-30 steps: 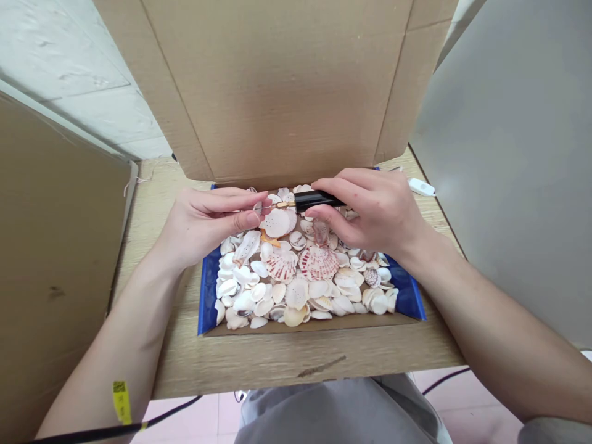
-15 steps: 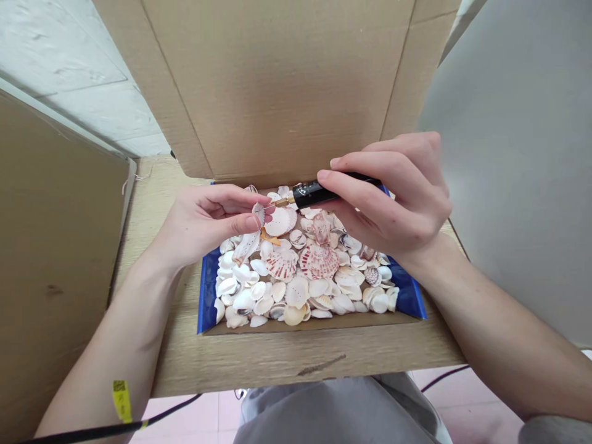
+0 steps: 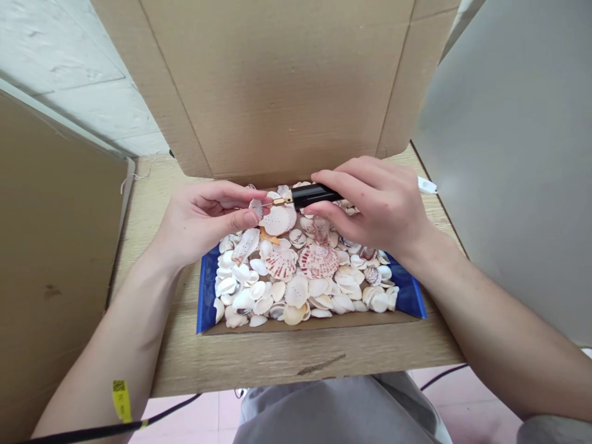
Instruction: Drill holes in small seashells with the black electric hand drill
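A shallow cardboard box (image 3: 300,323) with blue sides holds a heap of several white and red-striped seashells (image 3: 300,271). My left hand (image 3: 203,219) pinches a small pale shell (image 3: 256,208) between thumb and fingers above the heap's far left. My right hand (image 3: 374,203) grips a black pen-like tool (image 3: 314,194) with a gold collar and a thin tip. The tip points left and meets the small shell.
The box's lid (image 3: 277,86) stands upright behind the shells. A wooden table (image 3: 277,357) carries the box. A cardboard panel (image 3: 50,259) rises on the left, a grey panel (image 3: 509,160) on the right. A white switch (image 3: 426,185) lies behind my right hand.
My right hand, which had lifted and drawn the tool back from the shell, has come down again and brought the tip to the shell. My left hand has barely moved.
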